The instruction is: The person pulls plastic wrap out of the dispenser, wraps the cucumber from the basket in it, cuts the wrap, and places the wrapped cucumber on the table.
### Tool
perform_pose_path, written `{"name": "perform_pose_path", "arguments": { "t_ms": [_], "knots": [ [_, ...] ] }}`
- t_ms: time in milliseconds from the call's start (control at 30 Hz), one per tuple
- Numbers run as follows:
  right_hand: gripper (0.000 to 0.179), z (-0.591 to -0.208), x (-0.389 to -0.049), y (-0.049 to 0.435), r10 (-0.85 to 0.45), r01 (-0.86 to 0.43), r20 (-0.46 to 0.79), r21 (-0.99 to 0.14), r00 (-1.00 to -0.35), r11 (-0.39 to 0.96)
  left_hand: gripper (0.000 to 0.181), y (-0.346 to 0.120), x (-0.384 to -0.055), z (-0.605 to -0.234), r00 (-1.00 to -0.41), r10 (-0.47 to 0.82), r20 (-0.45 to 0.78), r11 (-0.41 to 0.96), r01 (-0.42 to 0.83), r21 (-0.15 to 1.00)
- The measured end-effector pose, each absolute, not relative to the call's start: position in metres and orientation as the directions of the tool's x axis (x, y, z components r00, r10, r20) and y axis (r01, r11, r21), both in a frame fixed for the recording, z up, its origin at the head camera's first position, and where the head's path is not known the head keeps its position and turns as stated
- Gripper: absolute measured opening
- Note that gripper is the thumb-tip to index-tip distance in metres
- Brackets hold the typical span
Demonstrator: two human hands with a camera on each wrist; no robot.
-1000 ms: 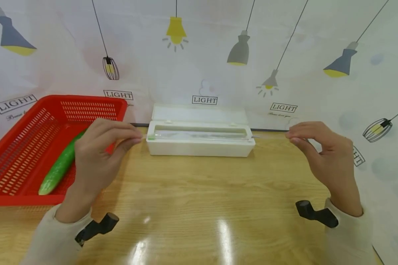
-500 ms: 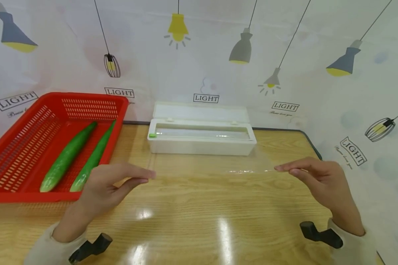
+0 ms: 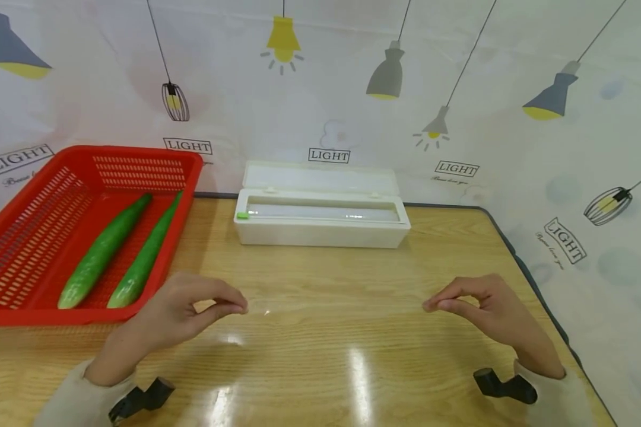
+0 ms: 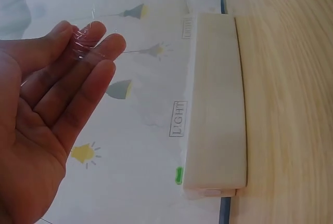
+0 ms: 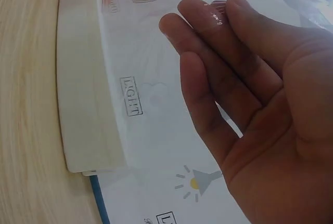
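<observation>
Left of the open-lidded white oblong box (image 3: 323, 235), a red perforated plastic basket (image 3: 43, 318) holds two long green cucumbers (image 3: 105, 252). Front-left of the box, the left hand (image 3: 184, 302) pinches clear plastic film (image 4: 84, 44); front-right, the right hand (image 3: 488, 308) pinches film too. Both hands lie farther before the box than one second earlier.

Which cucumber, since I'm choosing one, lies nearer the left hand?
The right cucumber in the red basket, on the side toward the left hand; the left cucumber lies farther away.
</observation>
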State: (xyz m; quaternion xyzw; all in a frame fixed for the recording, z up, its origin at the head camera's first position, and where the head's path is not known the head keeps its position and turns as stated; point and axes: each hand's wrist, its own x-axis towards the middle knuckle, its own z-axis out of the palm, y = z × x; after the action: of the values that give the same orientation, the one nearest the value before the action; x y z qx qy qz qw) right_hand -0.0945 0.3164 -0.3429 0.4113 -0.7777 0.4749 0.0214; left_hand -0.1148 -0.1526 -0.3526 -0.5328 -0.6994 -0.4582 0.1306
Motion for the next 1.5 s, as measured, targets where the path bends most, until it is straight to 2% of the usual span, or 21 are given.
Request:
{"name": "perform_pose_path", "arguments": {
  "t_ms": [133,300,367,600,700,833,1000,1333,1500],
  "knots": [
    [0.04,-0.358,-0.093,0.321,-0.634,-0.597,0.357,-0.774,-0.686,0.21,0.006,-0.153,-0.115,-0.359,-0.436,0.691,0.576,0.046,0.822,0.567],
    [0.032,-0.373,-0.089,0.319,-0.637,-0.504,0.235,-0.818,-0.734,0.279,0.023,-0.153,-0.117,-0.371,-0.424,0.75,0.508,0.074,0.817,0.572],
    [0.028,-0.379,-0.089,0.317,-0.642,-0.469,0.19,-0.831,-0.743,0.297,0.022,-0.154,-0.117,-0.377,-0.438,0.769,0.466,0.113,0.81,0.576],
    [0.018,-0.398,-0.094,0.317,-0.669,-0.448,0.127,-0.829,-0.732,0.333,0.011,-0.158,-0.117,-0.392,-0.565,0.795,0.219,0.307,0.688,0.658],
    [0.014,-0.404,-0.097,0.315,-0.681,-0.427,0.084,-0.832,-0.728,0.354,0.011,-0.157,-0.118,-0.394,-0.597,0.788,0.148,0.368,0.65,0.665],
    [0.013,-0.41,-0.1,0.313,-0.683,-0.408,0.046,-0.83,-0.729,0.379,0.011,-0.156,-0.119,-0.395,-0.592,0.796,0.129,0.387,0.661,0.643],
    [0.014,-0.417,-0.102,0.314,-0.691,-0.455,0.074,-0.802,-0.719,0.388,0.011,-0.154,-0.12,-0.397,-0.572,0.812,0.115,0.402,0.691,0.601],
    [0.014,-0.425,-0.106,0.316,-0.735,-0.476,0.069,-0.802,-0.675,0.362,0.008,-0.155,-0.113,-0.395,-0.606,0.795,0.011,0.503,0.671,0.545],
    [0.014,-0.424,-0.106,0.313,-0.754,-0.554,0.106,-0.746,-0.648,0.37,0.015,-0.154,-0.107,-0.392,-0.602,0.798,-0.031,0.532,0.68,0.505]
  ]
}}
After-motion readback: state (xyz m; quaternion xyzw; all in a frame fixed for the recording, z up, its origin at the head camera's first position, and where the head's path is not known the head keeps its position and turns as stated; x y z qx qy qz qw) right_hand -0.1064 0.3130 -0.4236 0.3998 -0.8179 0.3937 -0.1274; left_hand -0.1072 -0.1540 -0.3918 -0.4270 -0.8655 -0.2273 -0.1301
